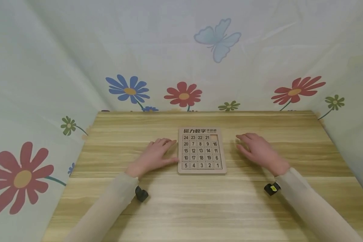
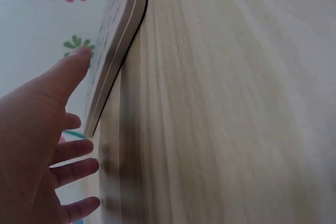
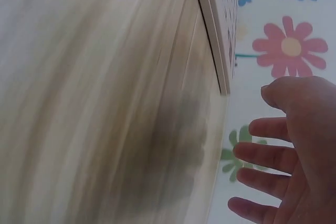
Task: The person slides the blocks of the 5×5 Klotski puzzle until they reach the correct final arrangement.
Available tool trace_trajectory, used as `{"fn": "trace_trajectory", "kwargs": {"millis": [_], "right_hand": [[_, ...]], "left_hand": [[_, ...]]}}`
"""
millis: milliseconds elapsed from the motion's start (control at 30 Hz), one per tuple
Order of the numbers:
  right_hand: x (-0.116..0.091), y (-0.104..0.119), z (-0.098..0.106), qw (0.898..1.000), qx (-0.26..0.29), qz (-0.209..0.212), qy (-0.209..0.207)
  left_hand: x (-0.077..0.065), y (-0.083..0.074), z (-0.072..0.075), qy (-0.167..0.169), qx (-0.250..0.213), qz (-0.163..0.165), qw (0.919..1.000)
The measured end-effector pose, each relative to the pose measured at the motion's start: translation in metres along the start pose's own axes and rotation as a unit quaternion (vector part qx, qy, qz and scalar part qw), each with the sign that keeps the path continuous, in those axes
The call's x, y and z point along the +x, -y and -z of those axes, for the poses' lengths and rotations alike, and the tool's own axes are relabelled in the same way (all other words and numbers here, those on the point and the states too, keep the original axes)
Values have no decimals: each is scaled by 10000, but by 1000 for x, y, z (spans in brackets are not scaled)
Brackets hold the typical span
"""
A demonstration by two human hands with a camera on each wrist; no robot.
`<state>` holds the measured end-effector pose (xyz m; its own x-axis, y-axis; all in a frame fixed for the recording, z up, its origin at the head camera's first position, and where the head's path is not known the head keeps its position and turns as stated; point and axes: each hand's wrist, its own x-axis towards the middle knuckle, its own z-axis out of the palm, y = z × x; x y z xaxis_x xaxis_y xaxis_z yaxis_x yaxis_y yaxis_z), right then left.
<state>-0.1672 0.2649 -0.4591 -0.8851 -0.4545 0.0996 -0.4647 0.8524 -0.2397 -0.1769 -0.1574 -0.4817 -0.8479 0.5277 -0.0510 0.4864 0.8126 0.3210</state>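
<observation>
A wooden number sliding puzzle (image 1: 202, 171) lies flat in the middle of the table, Chinese lettering along its top. Its tiles form a grid, with the vacant cell at the top right beside 21; the bottom row reads 5, 4, 3, 2, 1. At its left edge is the left hand (image 1: 157, 154), thumb and fingertips right by the frame, fingers spread. The right hand (image 1: 260, 151) hovers a short way off the puzzle's right side, fingers extended and holding nothing. In the left wrist view the puzzle's side (image 2: 118, 51) rises just past the thumb.
The wood-grain table (image 1: 205, 208) ends at a back edge against a white curtain (image 1: 157, 40) printed with flowers and a butterfly. Curtain also hangs along the left and right sides. Small black cameras (image 1: 141, 194) are strapped at both wrists.
</observation>
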Motion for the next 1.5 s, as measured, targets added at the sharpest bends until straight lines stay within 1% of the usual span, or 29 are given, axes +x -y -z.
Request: {"fn": "trace_trajectory", "kwargs": {"millis": [100, 300, 467, 600, 733, 800, 1033, 1300, 1500], "right_hand": [[7, 7, -4, 9999, 61, 146, 19], [19, 20, -13, 9994, 199, 287, 72], [24, 27, -17, 9985, 274, 462, 94], [27, 32, -19, 9978, 316, 549, 184], [29, 35, -22, 9975, 354, 480, 368], [29, 36, -24, 9975, 362, 460, 394], [31, 34, -28, 9976, 368, 492, 314], [24, 36, -25, 9963, 313, 740, 306], [22, 33, -25, 9965, 313, 711, 305]], "left_hand": [[7, -7, -2, 174, -112, -132, 9997], [16, -10, -4, 284, -138, -363, 9988], [17, -9, -4, 516, 102, -429, 9977], [16, -9, -3, 617, 322, -498, 9963], [15, -10, -3, 655, 358, -470, 9961], [15, -11, -3, 678, 350, -441, 9961], [14, -12, -3, 631, 272, -406, 9968], [17, -11, -4, 704, 206, -393, 9965], [17, -12, -2, 661, 155, -414, 9968]]}}
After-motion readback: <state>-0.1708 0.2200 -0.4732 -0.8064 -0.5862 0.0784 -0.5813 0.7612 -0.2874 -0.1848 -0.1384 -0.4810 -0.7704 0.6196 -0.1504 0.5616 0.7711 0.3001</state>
